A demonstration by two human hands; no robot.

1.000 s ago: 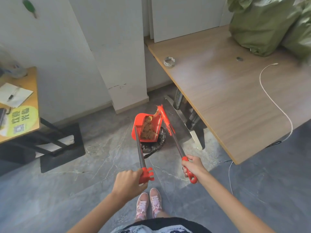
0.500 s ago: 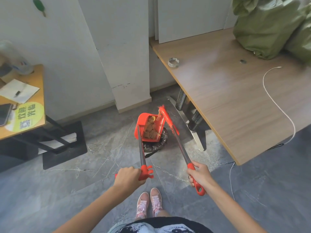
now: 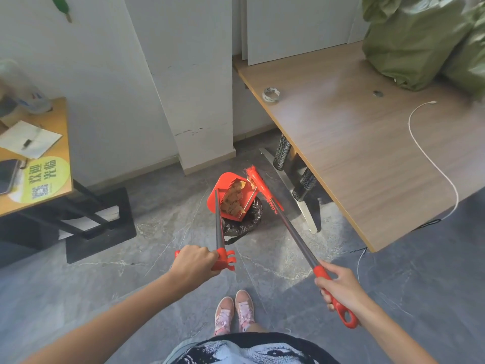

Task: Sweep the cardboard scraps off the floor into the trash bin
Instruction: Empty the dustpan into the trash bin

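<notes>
We see the cardboard scraps [image 3: 234,199] piled in the red dustpan [image 3: 227,191], held over the black-lined trash bin [image 3: 248,219], well ahead of our fingers. Our left hand [image 3: 194,264] is closed around the dustpan handle; our right hand [image 3: 341,287] is wrapped around the broom [image 3: 286,222] grip, its head beside the pan. We judge we're emptying; next calls for tipping further. The worktop [image 3: 367,143] stands right of both.

A long wood-grain bench [image 3: 367,158] fills the two o'clock side, carrying a clear tape roll [image 3: 271,95], a loose white cable [image 3: 430,164] and bulky green sacks [image 3: 420,40]. At nine o'clock, a small orange bench [image 3: 59,122] holds white paper [image 3: 29,139] and a dark phone [image 3: 8,176].
</notes>
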